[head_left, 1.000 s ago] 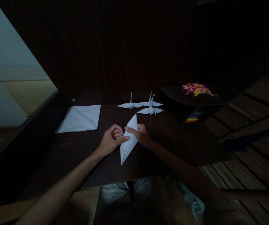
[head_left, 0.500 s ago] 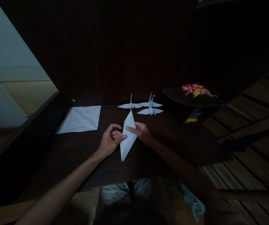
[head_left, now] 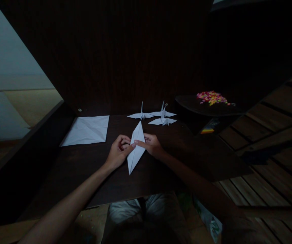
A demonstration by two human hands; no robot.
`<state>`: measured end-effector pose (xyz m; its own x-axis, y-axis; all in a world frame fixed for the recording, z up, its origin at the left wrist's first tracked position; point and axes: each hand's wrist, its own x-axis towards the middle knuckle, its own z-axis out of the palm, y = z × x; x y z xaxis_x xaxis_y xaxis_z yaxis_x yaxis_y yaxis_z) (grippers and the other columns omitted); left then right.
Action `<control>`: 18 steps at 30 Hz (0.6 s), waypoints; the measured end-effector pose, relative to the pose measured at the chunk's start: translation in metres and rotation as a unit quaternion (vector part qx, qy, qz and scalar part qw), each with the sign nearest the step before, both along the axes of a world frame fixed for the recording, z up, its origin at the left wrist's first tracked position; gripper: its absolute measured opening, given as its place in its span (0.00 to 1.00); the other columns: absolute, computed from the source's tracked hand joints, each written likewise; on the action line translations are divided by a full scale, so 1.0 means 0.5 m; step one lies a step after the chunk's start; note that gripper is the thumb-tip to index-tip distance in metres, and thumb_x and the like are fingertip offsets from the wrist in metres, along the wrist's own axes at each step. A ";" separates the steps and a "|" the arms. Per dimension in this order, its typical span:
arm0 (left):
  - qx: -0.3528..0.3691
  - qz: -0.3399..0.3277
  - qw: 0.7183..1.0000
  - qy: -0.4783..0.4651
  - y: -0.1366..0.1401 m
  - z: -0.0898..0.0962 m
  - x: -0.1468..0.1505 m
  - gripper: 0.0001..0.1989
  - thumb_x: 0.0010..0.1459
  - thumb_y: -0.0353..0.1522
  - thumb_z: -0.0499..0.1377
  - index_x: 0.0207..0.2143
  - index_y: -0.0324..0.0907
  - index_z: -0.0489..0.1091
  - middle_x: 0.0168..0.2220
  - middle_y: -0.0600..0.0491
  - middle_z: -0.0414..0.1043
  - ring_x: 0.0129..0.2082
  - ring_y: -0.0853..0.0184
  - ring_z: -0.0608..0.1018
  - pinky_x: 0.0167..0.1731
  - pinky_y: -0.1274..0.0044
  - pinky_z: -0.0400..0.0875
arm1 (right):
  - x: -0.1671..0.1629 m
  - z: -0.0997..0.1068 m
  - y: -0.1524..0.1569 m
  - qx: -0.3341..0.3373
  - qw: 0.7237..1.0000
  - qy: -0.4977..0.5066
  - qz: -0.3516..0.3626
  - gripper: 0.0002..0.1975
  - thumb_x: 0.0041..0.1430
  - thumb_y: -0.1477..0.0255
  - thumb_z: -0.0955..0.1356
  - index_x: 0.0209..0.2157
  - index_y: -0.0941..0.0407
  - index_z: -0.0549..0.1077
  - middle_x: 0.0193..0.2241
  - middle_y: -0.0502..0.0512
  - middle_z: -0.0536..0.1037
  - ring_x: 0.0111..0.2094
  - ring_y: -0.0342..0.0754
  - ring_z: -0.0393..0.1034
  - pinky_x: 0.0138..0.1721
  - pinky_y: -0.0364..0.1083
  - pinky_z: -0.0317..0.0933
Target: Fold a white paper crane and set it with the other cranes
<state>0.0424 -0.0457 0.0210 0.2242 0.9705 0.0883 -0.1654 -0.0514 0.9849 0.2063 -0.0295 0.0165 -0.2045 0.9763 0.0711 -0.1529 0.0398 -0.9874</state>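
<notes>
While a dark wooden desk [head_left: 84, 176] fills the lower view, a rounded shelf [head_left: 186, 102] sits at its back-right corner. Creased white paper sheet [head_left: 87, 130] flat near the back-left corner. Diamond-shaped folded paper [head_left: 138, 155] held mid-surface, between back and front edges, one tip toward the back. Left hand [head_left: 119, 149] pinches its left side, fingers curled; right hand [head_left: 154, 145] grips its right side, thumb on top. Three origami cranes [head_left: 163, 121] by the back edge. Colourful bits [head_left: 213, 97] heaped on the shelf.
</notes>
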 end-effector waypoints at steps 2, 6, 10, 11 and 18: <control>0.010 -0.001 1.000 -0.010 0.002 0.002 -0.002 0.20 0.46 0.38 0.68 0.33 0.43 0.60 0.27 0.61 0.67 0.21 0.74 0.73 0.20 0.84 0.65 | 0.000 0.003 -0.002 -0.003 1.000 0.003 -0.008 0.18 0.39 0.62 0.76 0.30 0.58 0.73 0.27 0.51 0.77 0.29 0.46 0.72 0.30 0.43 0.66; 0.035 0.042 0.998 0.033 0.003 0.009 -0.008 0.17 0.46 0.39 0.67 0.34 0.41 0.67 0.30 0.57 0.70 0.23 0.73 0.73 0.22 0.82 0.66 | 0.009 0.016 -0.007 -0.030 0.999 0.023 -0.005 0.20 0.39 0.61 0.76 0.32 0.56 0.70 0.25 0.48 0.75 0.25 0.44 0.71 0.25 0.43 0.67; 0.050 0.080 0.994 0.059 0.002 0.012 -0.009 0.16 0.47 0.39 0.67 0.36 0.40 0.71 0.30 0.55 0.71 0.23 0.72 0.72 0.22 0.82 0.64 | 0.014 0.019 -0.007 -0.023 0.999 0.039 -0.006 0.21 0.37 0.62 0.76 0.32 0.56 0.70 0.25 0.47 0.73 0.25 0.44 0.71 0.24 0.43 0.69; 0.058 0.084 0.993 0.065 0.001 0.012 -0.007 0.15 0.48 0.39 0.66 0.36 0.40 0.72 0.30 0.54 0.71 0.23 0.72 0.72 0.21 0.82 0.64 | 0.012 0.017 -0.007 -0.018 0.999 0.036 -0.007 0.21 0.38 0.63 0.76 0.32 0.56 0.69 0.25 0.47 0.73 0.25 0.43 0.71 0.24 0.43 0.69; 0.099 0.086 0.990 0.053 -0.010 0.003 0.000 0.21 0.50 0.35 0.65 0.46 0.43 0.63 0.34 0.54 0.71 0.24 0.74 0.71 0.24 0.83 0.65 | -0.002 0.000 -0.001 -0.001 1.000 0.017 -0.015 0.22 0.36 0.62 0.77 0.29 0.56 0.66 0.27 0.49 0.74 0.26 0.45 0.71 0.21 0.42 0.66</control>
